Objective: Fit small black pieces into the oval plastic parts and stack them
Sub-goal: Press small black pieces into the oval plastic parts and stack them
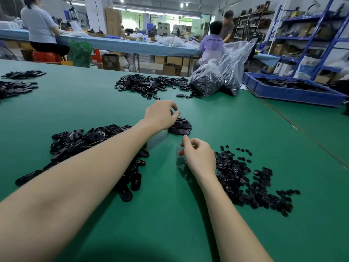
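Black glossy oval parts sit stacked mid-table; left hand curls its fingertips onto the stack, right hand hangs loosely curled beside the small pieces, apparently empty.

tabletop: I see plain green, no pattern.
oval plastic parts: glossy black, heaped at lower left.
small black pieces: black, at lower right.
stack: black, at centre.
bags: clear plastic over black contents.
crate: blue, upper right.
far bench: I read it as pale blue.
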### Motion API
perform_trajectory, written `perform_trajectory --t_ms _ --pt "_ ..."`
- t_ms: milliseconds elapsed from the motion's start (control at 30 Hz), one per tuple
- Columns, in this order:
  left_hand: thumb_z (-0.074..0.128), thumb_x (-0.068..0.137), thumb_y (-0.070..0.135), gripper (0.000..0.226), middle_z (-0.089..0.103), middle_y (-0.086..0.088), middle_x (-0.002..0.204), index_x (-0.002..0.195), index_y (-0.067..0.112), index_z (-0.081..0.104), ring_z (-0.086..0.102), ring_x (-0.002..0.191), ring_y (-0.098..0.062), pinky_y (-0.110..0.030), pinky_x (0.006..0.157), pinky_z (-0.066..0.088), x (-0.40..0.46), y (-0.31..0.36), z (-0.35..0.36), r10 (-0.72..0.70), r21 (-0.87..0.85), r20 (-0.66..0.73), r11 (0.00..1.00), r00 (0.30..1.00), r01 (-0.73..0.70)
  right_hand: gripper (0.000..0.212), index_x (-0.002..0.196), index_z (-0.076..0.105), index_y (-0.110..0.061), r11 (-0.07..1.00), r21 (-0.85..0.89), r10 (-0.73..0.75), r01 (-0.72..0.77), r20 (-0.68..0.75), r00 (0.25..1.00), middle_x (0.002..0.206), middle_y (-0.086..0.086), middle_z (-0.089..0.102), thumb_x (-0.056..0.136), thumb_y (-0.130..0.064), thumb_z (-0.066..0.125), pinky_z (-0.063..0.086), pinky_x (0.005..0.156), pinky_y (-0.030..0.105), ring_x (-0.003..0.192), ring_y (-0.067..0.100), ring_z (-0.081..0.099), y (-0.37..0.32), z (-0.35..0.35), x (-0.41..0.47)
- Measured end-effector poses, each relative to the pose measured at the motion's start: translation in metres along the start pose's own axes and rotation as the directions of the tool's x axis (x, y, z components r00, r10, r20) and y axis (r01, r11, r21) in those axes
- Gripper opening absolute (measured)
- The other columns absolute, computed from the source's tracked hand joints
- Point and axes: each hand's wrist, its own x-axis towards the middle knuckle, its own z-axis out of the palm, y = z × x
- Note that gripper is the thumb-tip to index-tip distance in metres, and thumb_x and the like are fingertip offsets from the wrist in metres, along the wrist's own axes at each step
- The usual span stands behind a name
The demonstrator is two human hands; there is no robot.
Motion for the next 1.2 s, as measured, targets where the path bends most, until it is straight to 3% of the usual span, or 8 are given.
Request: perform_trajectory --t_ms 133,233,300,400,533,667,867,1200 --pt "0.058 0.097 0.037 0.022 0.074 0.004 0.098 0.099 0.022 0.074 0.066 0.096 -0.017 -0.029 0.087 0.052 -0.032 -0.005 -0.029 -0.002 -0.194 -0.005 0.981 1.000 0.001 0.041 0.076 0.068 -0.025 1.000 -0.016 -0.001 0.001 0.004 1.000 0.070 -0.014 0.074 0.099 -0.053 0.050 0.056 0.085 0.039 0.079 0.016 0.070 -0.001 -0.001 0.000" --pt "0.058 0.097 0.033 0.020 0.072 0.009 0.086 0.091 0.025 0.076 0.064 0.081 -0.009 -0.010 0.067 0.043 -0.067 -0.010 -0.046 0.034 -0.248 0.106 0.969 0.994 -0.007 0.038 0.075 0.068 -0.026 0.999 -0.047 -0.006 0.006 0.007 1.000 0.069 -0.015 0.074 0.098 -0.051 0.051 0.056 0.084 0.040 0.080 0.016 0.071 -0.001 0.000 -0.001" --pt "0.056 0.097 0.029 0.020 0.073 0.012 0.091 0.093 0.029 0.075 0.064 0.082 -0.006 -0.010 0.065 0.042 -0.086 -0.017 -0.053 0.057 -0.251 0.161 0.968 0.985 -0.015 0.037 0.075 0.068 -0.027 0.998 -0.067 -0.013 0.013 0.008 1.000 0.071 -0.014 0.074 0.097 -0.051 0.052 0.057 0.084 0.040 0.080 0.017 0.071 -0.002 0.001 -0.002" --pt "0.051 0.098 0.020 0.025 0.072 0.011 0.101 0.102 0.030 0.073 0.065 0.086 -0.007 -0.013 0.071 0.045 -0.097 -0.031 -0.062 0.050 -0.175 0.213 0.984 0.976 -0.012 0.033 0.079 0.069 -0.027 0.996 -0.087 -0.012 0.013 0.009 1.000 0.079 -0.011 0.076 0.096 -0.051 0.053 0.057 0.084 0.039 0.082 0.019 0.071 -0.002 0.000 -0.004" --pt "0.048 0.094 0.015 0.030 0.071 0.008 0.103 0.100 0.033 0.070 0.064 0.102 -0.017 -0.032 0.095 0.051 -0.099 -0.057 -0.071 -0.055 0.021 0.232 0.998 0.971 0.052 0.030 0.085 0.070 -0.028 0.990 -0.136 -0.024 0.027 0.022 0.999 0.082 -0.012 0.076 0.096 -0.050 0.053 0.057 0.081 0.036 0.084 0.018 0.071 -0.001 0.001 -0.006" --pt "0.045 0.094 0.015 0.037 0.068 0.000 0.124 0.117 0.032 0.069 0.060 0.112 -0.023 -0.038 0.102 0.047 -0.100 -0.082 -0.072 -0.127 0.174 0.255 0.981 0.959 0.084 0.029 0.086 0.070 -0.029 0.986 -0.162 -0.029 0.031 0.018 0.999 0.079 -0.014 0.075 0.096 -0.050 0.053 0.053 0.072 0.030 0.080 0.015 0.070 0.000 0.003 -0.004" --pt "0.052 0.095 0.015 0.035 0.067 0.000 0.126 0.122 0.029 0.070 0.058 0.101 -0.016 -0.021 0.090 0.039 -0.103 -0.087 -0.066 -0.105 0.069 0.255 0.994 0.961 0.090 0.027 0.083 0.069 -0.030 0.986 -0.160 -0.044 0.046 0.013 0.999 0.074 -0.016 0.074 0.095 -0.048 0.054 0.050 0.067 0.029 0.073 0.013 0.067 0.001 0.004 -0.004" --pt "0.072 0.087 0.023 0.021 0.067 0.010 0.105 0.107 0.030 0.073 0.062 0.090 -0.008 -0.018 0.086 0.041 -0.111 -0.070 -0.052 -0.051 -0.171 0.188 0.982 0.981 0.084 0.025 0.082 0.069 -0.031 0.988 -0.144 -0.051 0.054 0.024 0.998 0.073 -0.017 0.074 0.096 -0.046 0.055 0.045 0.060 0.026 0.068 0.010 0.066 0.000 0.003 -0.004"
